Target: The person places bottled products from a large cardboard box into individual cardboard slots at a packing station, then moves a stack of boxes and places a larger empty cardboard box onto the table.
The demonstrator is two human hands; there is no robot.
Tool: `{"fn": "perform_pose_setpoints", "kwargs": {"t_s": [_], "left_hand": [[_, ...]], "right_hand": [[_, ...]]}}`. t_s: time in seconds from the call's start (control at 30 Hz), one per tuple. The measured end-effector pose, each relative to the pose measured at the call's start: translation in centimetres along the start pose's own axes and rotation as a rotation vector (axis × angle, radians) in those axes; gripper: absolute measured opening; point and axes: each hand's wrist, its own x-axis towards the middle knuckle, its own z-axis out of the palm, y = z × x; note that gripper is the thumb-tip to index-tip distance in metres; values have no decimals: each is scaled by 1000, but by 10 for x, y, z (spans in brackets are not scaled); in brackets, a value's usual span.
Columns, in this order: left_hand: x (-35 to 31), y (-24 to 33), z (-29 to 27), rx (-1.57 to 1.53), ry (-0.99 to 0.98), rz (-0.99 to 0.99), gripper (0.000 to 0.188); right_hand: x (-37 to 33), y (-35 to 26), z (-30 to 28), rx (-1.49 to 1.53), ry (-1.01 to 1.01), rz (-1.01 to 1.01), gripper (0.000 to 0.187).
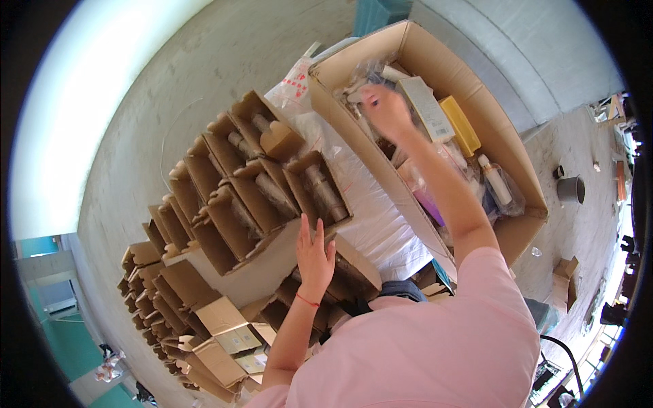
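Note:
My right hand [386,112] reaches into a large cardboard box [469,68], over clear plastic wrapping [371,71] at its far left end. Its fingers are smeared by motion, so I cannot make out whether it grips anything. Close by in the same box lie a pale carton [423,107], a yellow tray-like piece [460,126] and a white bottle in a clear bag [498,182]. My left hand [315,258] has its fingers stretched out, beside the near edge of an open small brown box [333,170]. That box holds a plastic-wrapped cylindrical item [321,189].
Rows of open brown boxes [218,224] fill the left side, several with wrapped items inside. White plastic sheeting [374,217] lies between them and the large box. A grey bucket [570,189] and a small carton [563,279] stand on the floor at right.

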Motion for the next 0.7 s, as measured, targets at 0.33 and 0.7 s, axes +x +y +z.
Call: {"fn": "perform_pose_setpoints", "kwargs": {"t_s": [0.33, 0.7], "left_hand": [[8, 4, 17, 164, -86, 18, 51], [32, 0, 11, 290, -68, -27, 41]], "right_hand": [[114, 186, 16, -567, -63, 586, 42], [117, 176, 59, -1136, -207, 265, 25]]}}
